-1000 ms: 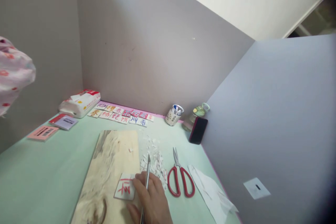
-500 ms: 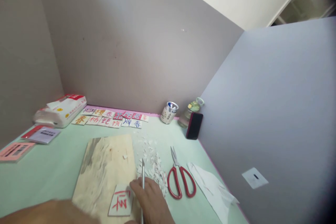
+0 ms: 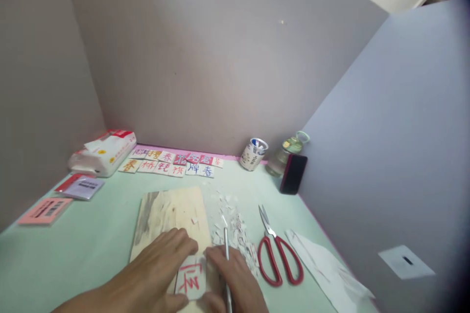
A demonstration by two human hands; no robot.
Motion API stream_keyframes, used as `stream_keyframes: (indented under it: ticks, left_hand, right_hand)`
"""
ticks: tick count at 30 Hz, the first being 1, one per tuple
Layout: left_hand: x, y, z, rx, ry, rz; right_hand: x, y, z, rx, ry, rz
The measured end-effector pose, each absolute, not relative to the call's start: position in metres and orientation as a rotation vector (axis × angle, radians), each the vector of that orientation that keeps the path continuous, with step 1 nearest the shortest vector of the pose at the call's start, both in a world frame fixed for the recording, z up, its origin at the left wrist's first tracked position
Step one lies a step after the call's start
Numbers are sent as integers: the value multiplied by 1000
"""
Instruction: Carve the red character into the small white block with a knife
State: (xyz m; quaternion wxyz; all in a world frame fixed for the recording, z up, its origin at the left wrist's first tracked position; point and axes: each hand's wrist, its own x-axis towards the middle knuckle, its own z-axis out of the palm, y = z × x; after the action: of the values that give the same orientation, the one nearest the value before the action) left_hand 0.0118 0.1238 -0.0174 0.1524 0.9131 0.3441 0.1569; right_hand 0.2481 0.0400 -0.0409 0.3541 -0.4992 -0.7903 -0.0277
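A white square tile with a red character [image 3: 191,278] lies on the wooden board [image 3: 172,205]. My left hand [image 3: 154,266] rests over the board, its fingers and thumb at the tile's left and upper edges. On the tile's right side is my right hand [image 3: 238,274], with fingertips at its edge. A slim metal craft knife [image 3: 226,254] is held in my right hand, blade pointing away from me. White scraps [image 3: 237,227] are scattered just right of the board.
Red-handled scissors [image 3: 271,244] and a white tissue [image 3: 323,269] lie to the right. Lettered tiles [image 3: 178,168] stand in rows behind, between a tissue pack [image 3: 106,156] and a can [image 3: 253,155]. A phone [image 3: 293,174] leans on a glass jar [image 3: 278,159]. Packets [image 3: 46,211] lie left.
My left hand has come in from the lower left onto the board and now touches the tile. The view has shifted, so the things on the table appear further right.
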Motion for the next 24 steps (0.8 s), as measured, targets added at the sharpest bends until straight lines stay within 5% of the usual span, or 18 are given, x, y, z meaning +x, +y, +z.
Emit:
stream_keyframes:
  ticks: [6, 16, 24]
  left_hand:
    - [14, 138, -32, 2718, 712, 844]
    - [25, 145, -41, 2574, 709, 758]
    - [20, 152, -41, 2651, 606, 735]
  right_hand:
    - [249, 36, -20, -1212, -1773, 94]
    - [239, 31, -9, -1374, -1561, 391]
    - [223, 46, -19, -1177, -1734, 166]
